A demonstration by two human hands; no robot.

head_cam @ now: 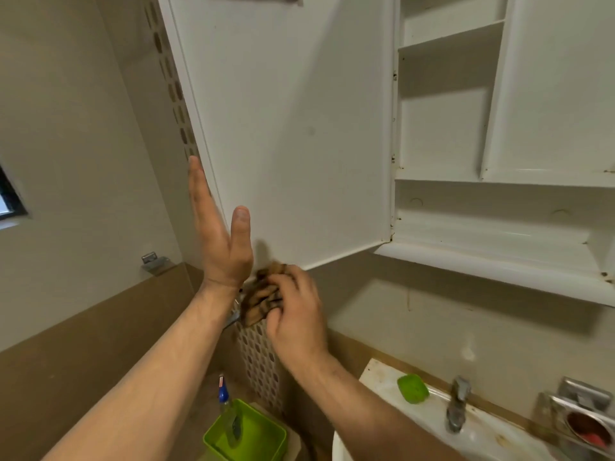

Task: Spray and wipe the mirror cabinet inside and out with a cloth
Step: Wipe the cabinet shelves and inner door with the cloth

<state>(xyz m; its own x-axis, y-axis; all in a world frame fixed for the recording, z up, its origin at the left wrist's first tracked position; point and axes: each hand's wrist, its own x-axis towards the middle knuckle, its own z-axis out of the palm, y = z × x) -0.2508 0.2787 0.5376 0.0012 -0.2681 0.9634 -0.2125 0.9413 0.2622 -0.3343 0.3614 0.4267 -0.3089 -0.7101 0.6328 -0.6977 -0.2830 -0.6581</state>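
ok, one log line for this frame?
phase: door wipe | left hand: flat on open cabinet door edge | right hand: grips cloth at door's lower corner | spray bottle: in green bin

I find the cabinet door point(293, 128) white and smooth on its inner face, satin rather than glossy, with one faint grey smudge; plastic or painted board, I cannot tell which. The cabinet shelves point(446, 134) are white moulded plastic, glossier, with dark specks along the hinge side. The cloth point(263, 299) gripped in my right hand point(296, 314) is soft woven fabric, brown with dark stripes, crumpled. The basin point(382, 377) is white and glossy, stained brownish at the rim. The tap point(457, 404) is dull grey metal. The soap dish point(412, 388) and the tub point(246, 437) are shiny bright green plastic. The upper wall point(66, 128) is pale, matt and smooth.
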